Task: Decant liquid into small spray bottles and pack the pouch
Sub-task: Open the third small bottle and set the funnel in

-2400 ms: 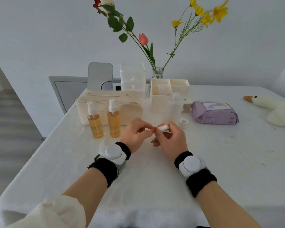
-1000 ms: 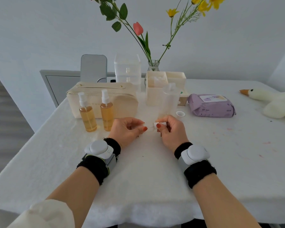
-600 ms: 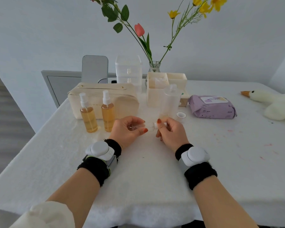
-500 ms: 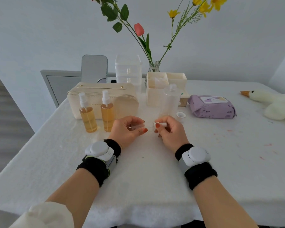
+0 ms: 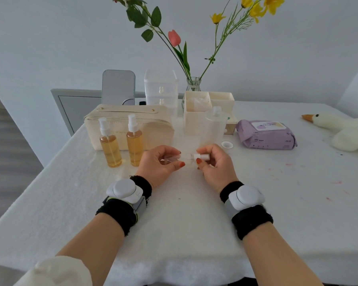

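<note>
Left hand (image 5: 159,164): grip is pinching a small clear bottle (image 5: 171,159) between thumb and fingertips, holding it roughly sideways just above the desk (image 5: 184,213). Right hand (image 5: 215,165): grip is pinching a white pump head (image 5: 202,156), its tip pointing toward the bottle's mouth. The two parts are sitting near each other and seemingly not joined, though the gap is blurring and I cannot be sure. Cannot tell whether the little bottle is carrying liquid. Risks, as judged: with the bottle lying sideways, anything inside would be running onto the white cloth once the neck dips. The pump's tube could be missing the narrow mouth and bending. The threads could be catching crooked if the head is going on at an angle. Clear plastic held by fingertips alone could be slipping. The left wrist is working near the amber spray bottles (image 5: 111,149), so a sideways sweep could be toppling them. The loose white cap (image 5: 227,144) just beyond the right hand could be getting knocked away. Counting: two amber spray bottles, standing capped in front of the cream pouch (image 5: 153,122); one small clear bottle; one pump head; one pouch; one large clear bottle (image 5: 214,129); one loose cap; one purple wipes pack (image 5: 266,134); one plush goose (image 5: 343,129); one vase (image 5: 193,84) of flowers.
</note>
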